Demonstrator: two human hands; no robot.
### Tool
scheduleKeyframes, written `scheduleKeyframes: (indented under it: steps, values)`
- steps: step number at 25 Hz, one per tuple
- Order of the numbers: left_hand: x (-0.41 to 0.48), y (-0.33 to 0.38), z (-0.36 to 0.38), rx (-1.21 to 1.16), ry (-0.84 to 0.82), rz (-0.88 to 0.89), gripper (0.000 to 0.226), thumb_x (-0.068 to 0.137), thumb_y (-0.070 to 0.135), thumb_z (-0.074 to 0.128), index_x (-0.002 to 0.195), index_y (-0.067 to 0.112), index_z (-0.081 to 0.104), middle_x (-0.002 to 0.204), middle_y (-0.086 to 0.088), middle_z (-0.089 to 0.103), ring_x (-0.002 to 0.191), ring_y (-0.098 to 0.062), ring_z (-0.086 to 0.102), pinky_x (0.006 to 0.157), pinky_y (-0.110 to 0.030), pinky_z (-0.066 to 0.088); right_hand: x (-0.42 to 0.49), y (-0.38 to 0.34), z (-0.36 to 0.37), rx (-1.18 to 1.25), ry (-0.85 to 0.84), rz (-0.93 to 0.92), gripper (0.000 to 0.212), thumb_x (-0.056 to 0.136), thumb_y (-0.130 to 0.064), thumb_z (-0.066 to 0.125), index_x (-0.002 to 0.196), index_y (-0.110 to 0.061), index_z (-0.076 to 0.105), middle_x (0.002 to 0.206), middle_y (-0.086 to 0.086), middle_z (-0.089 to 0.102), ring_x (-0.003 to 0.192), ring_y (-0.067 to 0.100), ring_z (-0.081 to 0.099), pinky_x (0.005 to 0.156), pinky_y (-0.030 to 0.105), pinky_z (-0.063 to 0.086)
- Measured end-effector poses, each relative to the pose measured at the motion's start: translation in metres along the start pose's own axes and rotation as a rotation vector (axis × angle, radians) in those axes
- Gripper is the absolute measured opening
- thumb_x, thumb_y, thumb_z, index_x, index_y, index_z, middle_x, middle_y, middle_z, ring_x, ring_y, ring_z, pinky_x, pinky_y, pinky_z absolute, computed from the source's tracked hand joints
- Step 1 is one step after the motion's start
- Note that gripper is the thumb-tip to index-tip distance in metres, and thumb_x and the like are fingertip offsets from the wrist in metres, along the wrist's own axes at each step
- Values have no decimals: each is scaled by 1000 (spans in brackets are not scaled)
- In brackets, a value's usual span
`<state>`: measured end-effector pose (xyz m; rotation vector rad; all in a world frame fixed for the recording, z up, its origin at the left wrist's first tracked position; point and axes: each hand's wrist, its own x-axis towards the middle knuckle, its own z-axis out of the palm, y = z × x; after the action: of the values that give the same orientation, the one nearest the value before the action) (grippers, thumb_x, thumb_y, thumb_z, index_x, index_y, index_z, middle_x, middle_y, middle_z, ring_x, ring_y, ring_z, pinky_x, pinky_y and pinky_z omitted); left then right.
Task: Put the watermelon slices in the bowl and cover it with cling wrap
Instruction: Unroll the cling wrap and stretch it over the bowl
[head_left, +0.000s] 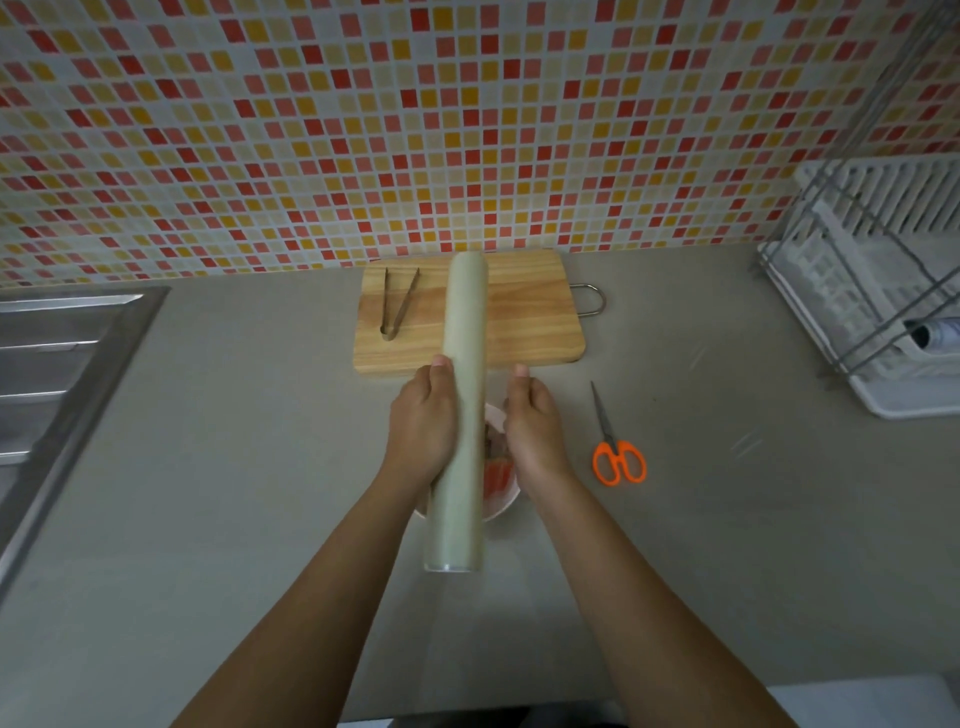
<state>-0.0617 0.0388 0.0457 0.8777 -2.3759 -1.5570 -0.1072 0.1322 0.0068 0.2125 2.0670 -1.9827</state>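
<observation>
A long pale roll of cling wrap (462, 395) is held lengthwise above the counter, pointing away from me. My left hand (423, 423) grips its left side and my right hand (535, 431) is closed against its right side. Directly beneath the roll and hands sits a white bowl (501, 506), mostly hidden. Red watermelon slices (498, 475) show inside it between the roll and my right wrist.
A wooden cutting board (524, 322) with metal tongs (397, 304) lies behind the bowl by the tiled wall. Orange-handled scissors (615, 449) rest to the right. A steel sink (57, 364) is at the left, a dish rack (878, 291) at the far right.
</observation>
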Motion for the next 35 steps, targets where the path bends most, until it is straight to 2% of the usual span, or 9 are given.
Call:
scheduleKeyframes:
  steps: [3, 6, 9, 12, 17, 21, 27, 31, 35]
  values:
    - [-10, 4, 24, 24, -76, -24, 52, 86, 67, 39, 101, 20, 55, 86, 7, 63, 75, -8, 60, 64, -25, 47, 8, 10, -25, -65, 92, -43, 41, 95, -43, 39, 63, -19, 42, 57, -4, 44, 59, 16, 46, 63, 36, 41]
    - [-13, 1, 32, 97, -79, -27, 41, 85, 63, 46, 103, 27, 53, 77, 15, 59, 65, 5, 54, 47, -12, 36, 11, 30, -39, -117, 137, -31, 41, 95, -41, 42, 59, -21, 40, 55, -5, 45, 62, 19, 48, 64, 39, 43]
    - [-12, -11, 29, -12, -123, -95, 43, 89, 57, 45, 104, 20, 62, 81, 12, 67, 61, 4, 62, 50, -10, 43, 14, 47, -34, -100, 128, 3, 39, 96, -36, 43, 60, -20, 40, 55, -5, 44, 61, 17, 45, 66, 36, 39]
    - [-6, -15, 21, -201, -157, -262, 46, 93, 49, 43, 126, 18, 51, 112, -9, 66, 95, -19, 66, 88, -36, 54, 17, 58, -28, -135, 121, 15, 39, 96, -33, 44, 59, -19, 40, 57, -4, 46, 64, 16, 46, 66, 32, 38]
    - [-3, -16, 15, -236, -90, -329, 27, 94, 44, 36, 111, 25, 46, 104, -15, 65, 94, -34, 65, 88, -55, 52, 20, 70, -27, -170, 77, 27, 39, 95, -33, 44, 59, -18, 41, 58, -2, 47, 61, 14, 46, 64, 30, 37]
    - [-9, -16, 15, -134, -129, -291, 68, 69, 70, 59, 108, 17, 41, 94, -5, 63, 85, -24, 67, 79, -46, 57, 23, 74, -27, -133, 47, 85, 37, 94, -35, 46, 61, -18, 45, 67, 5, 55, 71, 19, 52, 69, 36, 43]
    - [-6, -26, 9, 211, 10, -105, 46, 69, 45, 72, 97, 18, 48, 81, 10, 53, 91, -24, 59, 61, -28, 44, 21, 78, -22, -13, 16, 163, 34, 93, -35, 49, 63, -18, 52, 68, 4, 59, 70, 18, 54, 68, 34, 44]
    - [-13, -35, 8, 416, 62, 43, 56, 73, 57, 57, 112, 17, 58, 90, 5, 57, 115, -28, 46, 101, -48, 34, 19, 75, -21, -122, 96, -67, 27, 92, -28, 53, 66, -26, 46, 63, -8, 55, 62, 6, 53, 59, 26, 41]
    - [-7, -39, 4, 267, 58, 63, 53, 76, 50, 67, 111, 11, 60, 88, 2, 59, 108, -32, 55, 99, -48, 41, 18, 75, -20, -35, 44, -88, 27, 91, -26, 56, 64, -26, 55, 63, -5, 58, 63, 7, 53, 64, 29, 44]
